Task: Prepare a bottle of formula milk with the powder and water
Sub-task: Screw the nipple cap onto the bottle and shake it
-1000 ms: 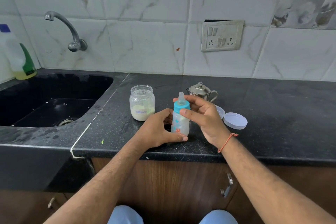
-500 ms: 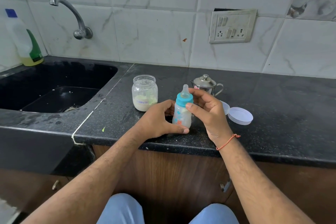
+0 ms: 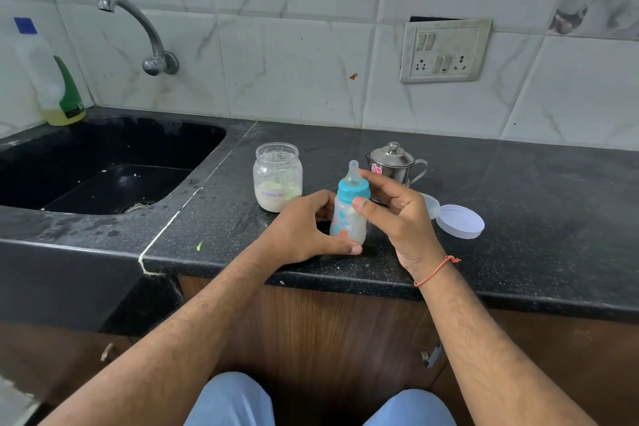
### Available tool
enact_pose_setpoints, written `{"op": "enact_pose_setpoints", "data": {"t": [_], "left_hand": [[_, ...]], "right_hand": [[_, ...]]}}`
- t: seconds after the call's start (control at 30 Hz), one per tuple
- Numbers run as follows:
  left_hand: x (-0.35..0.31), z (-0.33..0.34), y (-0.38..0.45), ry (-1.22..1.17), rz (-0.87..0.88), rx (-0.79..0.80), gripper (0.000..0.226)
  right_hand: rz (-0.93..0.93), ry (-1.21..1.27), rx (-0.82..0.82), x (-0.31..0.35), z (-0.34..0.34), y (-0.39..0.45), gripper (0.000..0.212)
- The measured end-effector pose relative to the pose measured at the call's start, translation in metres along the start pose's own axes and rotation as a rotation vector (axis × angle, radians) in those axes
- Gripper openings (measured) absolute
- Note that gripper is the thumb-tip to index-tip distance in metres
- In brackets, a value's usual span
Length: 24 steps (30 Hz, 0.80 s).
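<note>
A small baby bottle [image 3: 348,223] with a blue collar and clear teat stands upright on the black counter [image 3: 518,218], holding whitish liquid. My left hand [image 3: 301,232] grips its lower body from the left, thumb across the base. My right hand [image 3: 397,214] has thumb and fingers around the blue collar. Behind to the left stands an open glass jar [image 3: 277,180] labelled "Formula", with pale powder at the bottom. A small lidded steel pot [image 3: 394,162] is behind my right hand.
A white round lid [image 3: 460,221] and a clear bottle cap [image 3: 432,206] lie right of my right hand. A black sink [image 3: 103,169] with a wall tap [image 3: 145,31] is at the left, a detergent bottle [image 3: 55,79] in its corner. A switchboard [image 3: 444,50] is on the tiled wall.
The hands and bottle stay put on the counter; my right fingers shift slightly around the blue collar. The camera has tilted down and moved a little.
</note>
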<state>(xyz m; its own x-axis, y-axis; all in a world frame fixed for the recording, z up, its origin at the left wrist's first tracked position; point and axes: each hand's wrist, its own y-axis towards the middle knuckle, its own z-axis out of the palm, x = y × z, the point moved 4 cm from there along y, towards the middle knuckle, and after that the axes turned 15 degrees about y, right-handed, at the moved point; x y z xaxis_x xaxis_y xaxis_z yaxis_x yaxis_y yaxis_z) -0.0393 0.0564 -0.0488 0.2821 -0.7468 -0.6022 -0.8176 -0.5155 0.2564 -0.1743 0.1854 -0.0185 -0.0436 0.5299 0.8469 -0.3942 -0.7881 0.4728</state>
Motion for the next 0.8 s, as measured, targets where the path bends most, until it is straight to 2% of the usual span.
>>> {"op": "enact_pose_setpoints", "data": {"t": [0.17,0.43,0.67,0.8], "left_hand": [[-0.0009,-0.0002,0.0006,0.006,0.003,0.01,0.069],[0.0011,0.0013,0.0006,-0.002,-0.008,0.003,0.069],[0.002,0.0018,0.0009,-0.002,0.003,-0.005,0.073],[0.0025,0.0018,0.0013,-0.005,0.015,-0.012,0.067]], "right_hand": [[-0.011,-0.075,-0.055,0.0,-0.0019,0.0004,0.045],[0.001,0.029,-0.037,-0.0002,0.0013,0.0012,0.037],[0.033,0.057,-0.015,-0.0054,-0.0024,0.0028,0.041],[0.08,0.084,-0.001,-0.0065,-0.0004,0.0028,0.043]]}}
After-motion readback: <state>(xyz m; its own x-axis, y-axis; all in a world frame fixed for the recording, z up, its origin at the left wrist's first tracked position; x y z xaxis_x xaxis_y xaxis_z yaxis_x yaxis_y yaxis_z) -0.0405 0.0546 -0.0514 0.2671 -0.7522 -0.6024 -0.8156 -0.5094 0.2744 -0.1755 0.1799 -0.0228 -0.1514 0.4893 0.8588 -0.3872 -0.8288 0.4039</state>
